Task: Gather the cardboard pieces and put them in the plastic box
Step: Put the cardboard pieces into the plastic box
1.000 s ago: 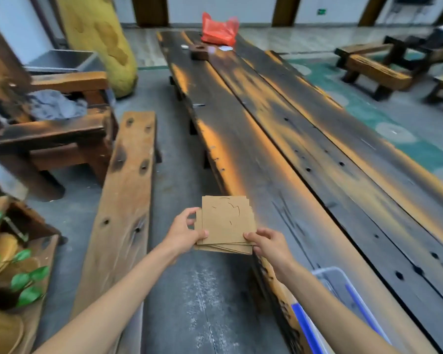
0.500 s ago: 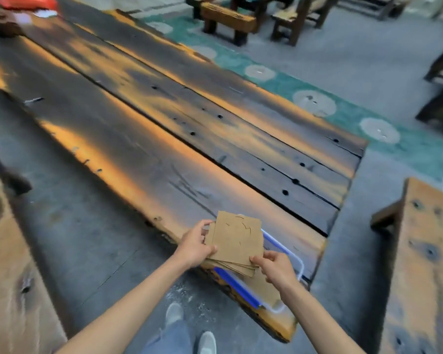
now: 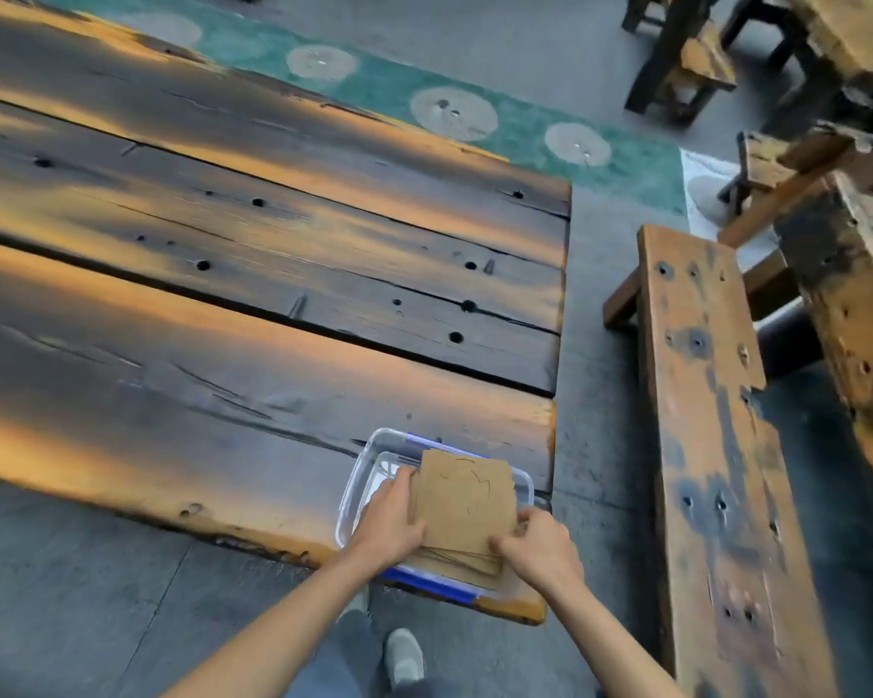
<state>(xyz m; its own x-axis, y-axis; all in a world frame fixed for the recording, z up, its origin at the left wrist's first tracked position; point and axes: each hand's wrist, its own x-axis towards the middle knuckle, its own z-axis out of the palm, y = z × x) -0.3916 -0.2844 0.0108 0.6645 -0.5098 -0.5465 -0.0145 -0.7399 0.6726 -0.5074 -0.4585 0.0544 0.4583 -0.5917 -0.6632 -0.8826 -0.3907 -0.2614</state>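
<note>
A stack of brown cardboard pieces (image 3: 467, 501) lies over the clear plastic box (image 3: 359, 481), which has blue clips and sits at the near right corner of the long wooden table (image 3: 223, 304). My left hand (image 3: 389, 521) grips the stack's left edge. My right hand (image 3: 540, 549) pinches its near right corner. The stack covers most of the box opening, and whether it rests on the box floor is hidden.
A worn wooden bench (image 3: 706, 425) runs along the right, beyond a strip of grey floor. More wooden furniture (image 3: 837, 254) stands at the far right. A green mat with round patches (image 3: 454, 108) lies past the table. My shoes (image 3: 401, 657) show below.
My view swung right toward the table's end. Both hands carried the cardboard stack from beside the table edge to over the plastic box and lowered it there.
</note>
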